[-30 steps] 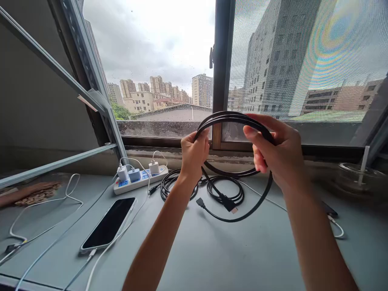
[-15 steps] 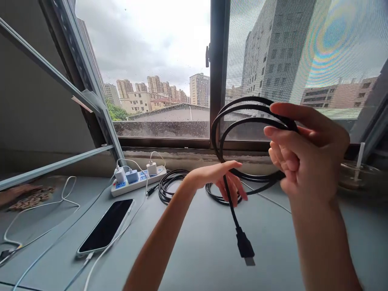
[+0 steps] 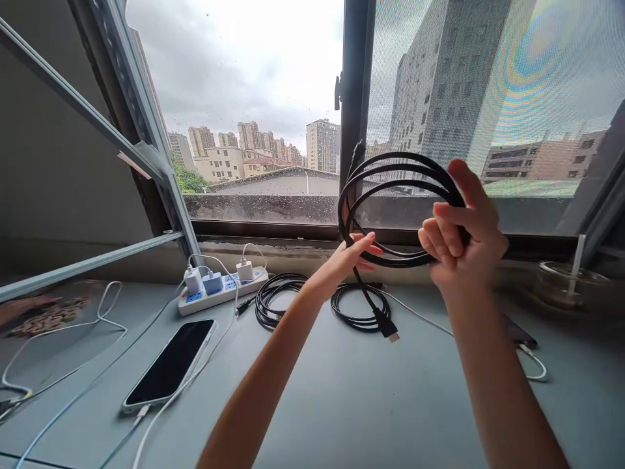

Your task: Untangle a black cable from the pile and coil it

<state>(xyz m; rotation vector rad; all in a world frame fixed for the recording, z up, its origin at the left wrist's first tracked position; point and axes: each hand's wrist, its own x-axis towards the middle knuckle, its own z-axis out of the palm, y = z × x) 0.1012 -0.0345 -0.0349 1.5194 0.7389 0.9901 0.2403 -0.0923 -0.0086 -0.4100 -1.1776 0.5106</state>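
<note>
A black HDMI cable (image 3: 390, 263) is wound into several loops and held up above the desk in front of the window. My right hand (image 3: 466, 228) grips the right side of these loops, its fingers curled and its thumb raised. At the left side of the coil is my left hand (image 3: 354, 254), with fingers stretched out against the cable. One plug (image 3: 385, 324) hangs below that hand, its metal end pointing down to the right. The other cable end (image 3: 358, 153) sticks up at the coil's upper left. Two more coiled black cables, a left one (image 3: 263, 306) and a right one (image 3: 342, 316), lie on the desk behind.
A white power strip (image 3: 224, 293) with chargers stands by the window sill. A phone (image 3: 170, 361) lies left, plugged into a cable. At right are a dark device (image 3: 520, 332) and a glass container (image 3: 569, 283). Metal frame bars (image 3: 88, 264) cross the left side.
My right hand has moved left and turned, closing around the loops. My left hand has risen to the coil's left side. The hanging plug has swung upward.
</note>
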